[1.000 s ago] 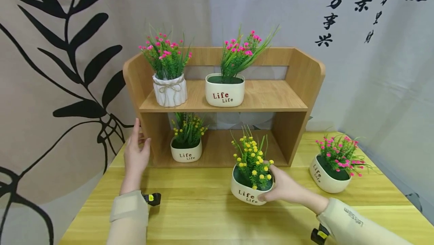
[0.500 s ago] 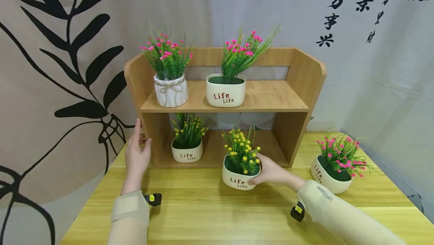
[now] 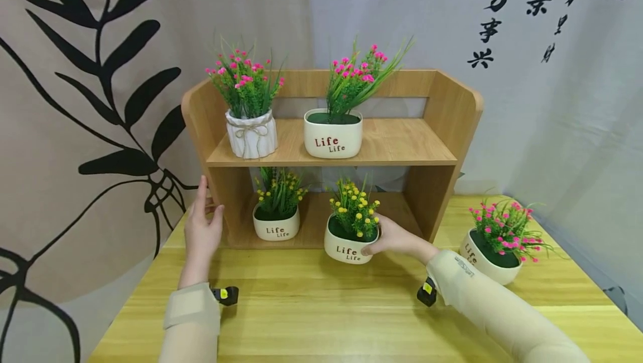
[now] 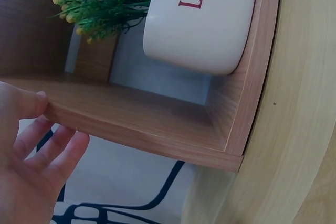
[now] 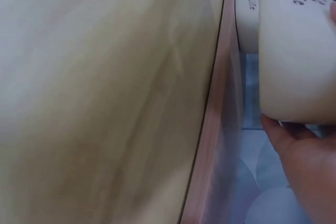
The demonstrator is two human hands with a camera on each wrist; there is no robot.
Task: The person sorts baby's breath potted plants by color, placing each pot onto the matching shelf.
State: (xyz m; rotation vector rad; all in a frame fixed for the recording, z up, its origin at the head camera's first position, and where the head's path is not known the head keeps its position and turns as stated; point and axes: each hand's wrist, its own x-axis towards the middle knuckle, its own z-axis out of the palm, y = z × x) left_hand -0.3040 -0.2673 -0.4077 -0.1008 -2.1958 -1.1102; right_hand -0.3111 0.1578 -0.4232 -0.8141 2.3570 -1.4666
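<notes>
My right hand (image 3: 392, 235) grips the right side of a white oval flowerpot (image 3: 346, 247) with yellow artificial flowers, thumb at the front. The pot is held tilted at the front of the wooden shelf's (image 3: 331, 164) lower compartment. In the right wrist view, fingers curl under the flowerpot (image 5: 296, 61). My left hand (image 3: 202, 229) is at the shelf's left side panel. From the left wrist, its thumb lies at the panel's front edge (image 4: 131, 140) and the fingers sit against the outer face. Another yellow-flowered pot (image 3: 276, 228) stands inside the lower compartment, at left.
On the upper shelf stand a white ribbed pot (image 3: 252, 137) with twine and a "Life" pot (image 3: 333, 137), both with pink flowers. A further pink-flowered pot (image 3: 489, 257) rests on the wooden table (image 3: 301, 318) at right. A printed curtain (image 3: 542, 111) hangs behind.
My right hand has carried the yellow-flowered pot away from me and slightly left, up to the lower compartment's front. The left hand has stayed at the side panel.
</notes>
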